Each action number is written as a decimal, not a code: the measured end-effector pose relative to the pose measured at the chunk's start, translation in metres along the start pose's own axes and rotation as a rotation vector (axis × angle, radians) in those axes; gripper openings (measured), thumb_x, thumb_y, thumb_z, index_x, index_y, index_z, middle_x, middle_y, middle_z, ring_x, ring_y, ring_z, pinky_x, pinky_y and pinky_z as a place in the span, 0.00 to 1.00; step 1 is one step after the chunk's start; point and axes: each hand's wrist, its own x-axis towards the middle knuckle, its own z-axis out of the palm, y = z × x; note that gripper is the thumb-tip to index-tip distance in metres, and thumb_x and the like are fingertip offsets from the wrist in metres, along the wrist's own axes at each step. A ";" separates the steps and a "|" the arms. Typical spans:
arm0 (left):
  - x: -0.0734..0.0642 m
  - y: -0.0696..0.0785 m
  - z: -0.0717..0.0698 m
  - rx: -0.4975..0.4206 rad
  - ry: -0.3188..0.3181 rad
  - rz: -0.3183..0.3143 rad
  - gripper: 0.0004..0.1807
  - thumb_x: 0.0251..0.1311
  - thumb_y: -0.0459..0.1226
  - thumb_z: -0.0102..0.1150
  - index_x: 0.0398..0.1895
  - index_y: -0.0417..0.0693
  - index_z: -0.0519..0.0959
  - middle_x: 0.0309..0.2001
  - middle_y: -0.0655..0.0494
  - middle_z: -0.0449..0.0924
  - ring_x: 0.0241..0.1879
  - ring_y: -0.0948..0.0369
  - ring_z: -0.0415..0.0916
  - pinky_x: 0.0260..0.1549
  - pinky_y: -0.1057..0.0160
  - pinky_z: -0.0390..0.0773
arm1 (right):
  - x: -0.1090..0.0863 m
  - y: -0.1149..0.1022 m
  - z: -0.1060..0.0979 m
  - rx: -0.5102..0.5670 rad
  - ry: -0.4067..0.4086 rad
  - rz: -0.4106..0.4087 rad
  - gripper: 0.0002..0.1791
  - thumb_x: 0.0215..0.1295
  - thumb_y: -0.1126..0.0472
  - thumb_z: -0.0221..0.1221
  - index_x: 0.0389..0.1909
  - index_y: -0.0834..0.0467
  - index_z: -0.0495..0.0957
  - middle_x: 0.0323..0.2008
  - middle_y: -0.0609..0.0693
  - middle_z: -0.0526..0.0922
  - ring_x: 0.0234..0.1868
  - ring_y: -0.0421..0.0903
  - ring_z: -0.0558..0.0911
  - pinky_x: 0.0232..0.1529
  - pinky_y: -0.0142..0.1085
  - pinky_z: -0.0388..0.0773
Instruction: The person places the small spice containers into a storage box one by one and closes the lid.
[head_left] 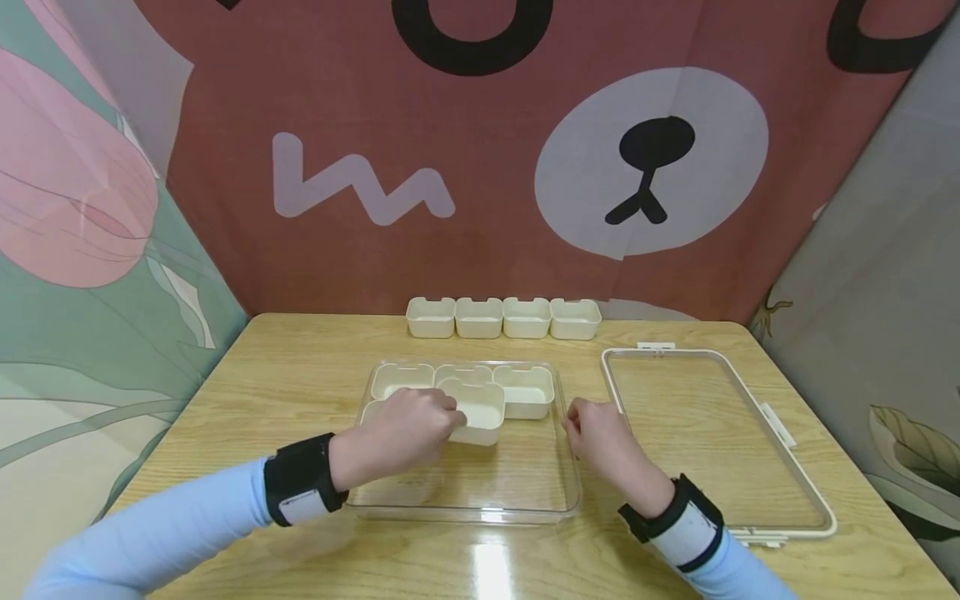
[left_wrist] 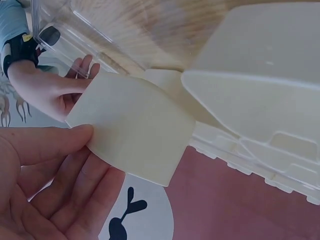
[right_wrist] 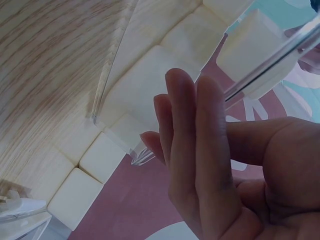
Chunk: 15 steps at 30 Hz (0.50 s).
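Note:
My left hand (head_left: 408, 427) pinches a small cream bin (head_left: 480, 408) by its rim, over the clear plastic box (head_left: 465, 510). In the left wrist view, the thumb lies on one face of that bin (left_wrist: 135, 125). Beneath and behind it, several matching bins stand inside the box, among them one at the back right (head_left: 525, 387); my left hand partly hides another. At the box's right side, my right hand (head_left: 600, 433) holds the wall, the clear rim (right_wrist: 270, 67) running in between thumb and fingers in the right wrist view.
Along the table's back edge stands a row of several cream bins (head_left: 480, 318). A clear lid with a white frame (head_left: 806, 479) and clips lies on the wooden table (head_left: 300, 358), right of the box. Printed cloth (head_left: 360, 267) hangs behind the table.

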 end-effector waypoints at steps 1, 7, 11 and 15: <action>0.000 0.001 0.001 -0.002 -0.003 0.001 0.12 0.41 0.23 0.59 0.18 0.50 0.80 0.14 0.62 0.65 0.15 0.69 0.63 0.10 0.73 0.59 | 0.000 0.000 0.000 0.002 -0.001 0.001 0.05 0.57 0.67 0.62 0.24 0.64 0.78 0.16 0.49 0.76 0.16 0.39 0.71 0.16 0.29 0.67; 0.000 0.004 0.003 -0.013 -0.048 -0.001 0.12 0.44 0.23 0.59 0.19 0.50 0.81 0.14 0.62 0.65 0.16 0.68 0.64 0.11 0.74 0.59 | 0.000 -0.001 -0.001 0.009 -0.019 0.013 0.05 0.58 0.66 0.61 0.25 0.64 0.78 0.15 0.48 0.75 0.15 0.38 0.71 0.15 0.28 0.67; 0.000 0.005 0.006 -0.022 -0.063 -0.001 0.12 0.43 0.22 0.57 0.19 0.49 0.81 0.13 0.62 0.64 0.15 0.68 0.61 0.11 0.74 0.57 | 0.000 -0.001 -0.001 0.010 -0.030 0.020 0.06 0.59 0.66 0.61 0.26 0.64 0.78 0.15 0.48 0.75 0.15 0.38 0.71 0.15 0.27 0.67; -0.002 0.006 0.009 -0.029 -0.077 -0.001 0.13 0.40 0.21 0.55 0.17 0.50 0.80 0.13 0.62 0.62 0.15 0.69 0.58 0.11 0.74 0.53 | 0.001 -0.001 -0.001 0.011 -0.044 0.035 0.06 0.60 0.65 0.61 0.26 0.63 0.78 0.15 0.48 0.75 0.15 0.38 0.71 0.15 0.27 0.67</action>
